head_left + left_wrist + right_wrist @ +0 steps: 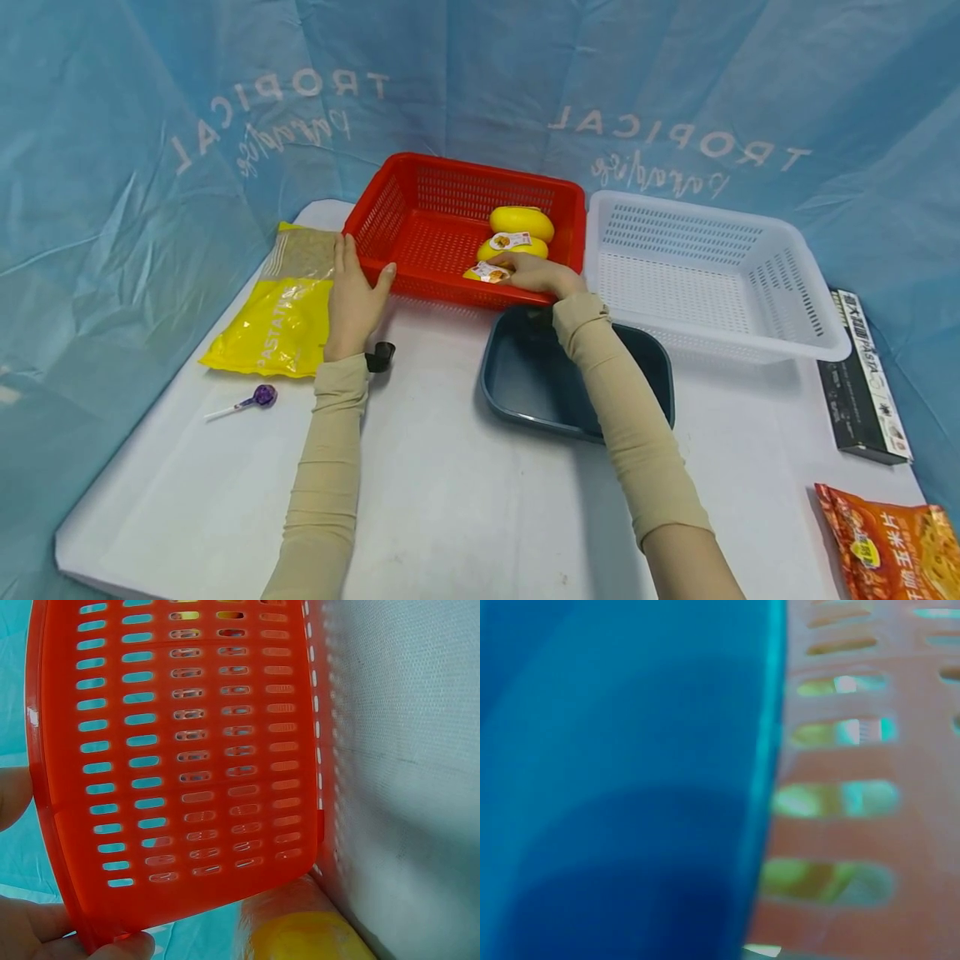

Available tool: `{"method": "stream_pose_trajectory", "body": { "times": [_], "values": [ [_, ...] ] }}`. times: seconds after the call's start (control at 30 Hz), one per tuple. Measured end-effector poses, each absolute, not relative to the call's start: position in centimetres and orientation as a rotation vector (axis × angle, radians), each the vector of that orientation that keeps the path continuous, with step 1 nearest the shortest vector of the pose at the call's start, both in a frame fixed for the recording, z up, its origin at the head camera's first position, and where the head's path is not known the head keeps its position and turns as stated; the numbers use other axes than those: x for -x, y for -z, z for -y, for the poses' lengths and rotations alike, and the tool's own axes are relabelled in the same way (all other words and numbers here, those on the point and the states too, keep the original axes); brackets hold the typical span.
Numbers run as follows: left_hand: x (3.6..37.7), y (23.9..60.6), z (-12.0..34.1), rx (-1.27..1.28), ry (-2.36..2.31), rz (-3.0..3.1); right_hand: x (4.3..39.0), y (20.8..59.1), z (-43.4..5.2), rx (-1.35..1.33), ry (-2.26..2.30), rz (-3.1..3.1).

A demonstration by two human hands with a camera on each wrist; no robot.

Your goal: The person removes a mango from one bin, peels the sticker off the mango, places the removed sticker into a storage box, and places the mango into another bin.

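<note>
My left hand [352,300] grips the red basket [420,229] by its near left corner. My right hand [536,273] reaches inside, fingers curled on the nearest yellow packet [487,272].

red basket [420,218]: slotted plastic, upright on the worktop, my left hand [352,300] holds its near-left corner.
yellow packs [513,245]: three, labelled, inside at the right; my right hand [536,273] rests on the nearest.

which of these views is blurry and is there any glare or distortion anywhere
Right wrist view: badly out of focus, only a smear of the blue tub beside the red basket. Left wrist view: sharp on the basket wall, small glare on its rim. Head view: sharp, evenly lit, wide-angle bending at the edges.
</note>
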State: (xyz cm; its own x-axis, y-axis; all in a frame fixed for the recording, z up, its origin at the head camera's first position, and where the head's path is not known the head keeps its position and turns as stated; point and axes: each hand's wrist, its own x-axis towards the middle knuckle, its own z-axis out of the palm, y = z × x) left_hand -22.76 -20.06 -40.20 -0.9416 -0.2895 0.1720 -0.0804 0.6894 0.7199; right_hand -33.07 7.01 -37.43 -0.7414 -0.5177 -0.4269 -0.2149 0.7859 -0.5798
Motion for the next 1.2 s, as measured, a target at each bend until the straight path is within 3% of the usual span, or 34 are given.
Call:
{"method": "stream_pose_trajectory", "body": {
  "times": [0.57, 0.8, 1.2],
  "values": [
    [23.5, 40.0, 19.3, -0.246, 1.089, 2.65, 33.0, 37.5, -8.3, 0.651, 0.832, -2.519],
    [23.4, 39.9, 19.7, -0.241, 1.094, 2.64, 31.9, 36.0, -8.3, 0.687, 1.101, -2.508],
    [22.9, 40.4, 20.2, -0.287, 1.105, 2.636, 30.2, 33.9, -9.1, 0.694, 1.1, -2.552]
  ]
}}
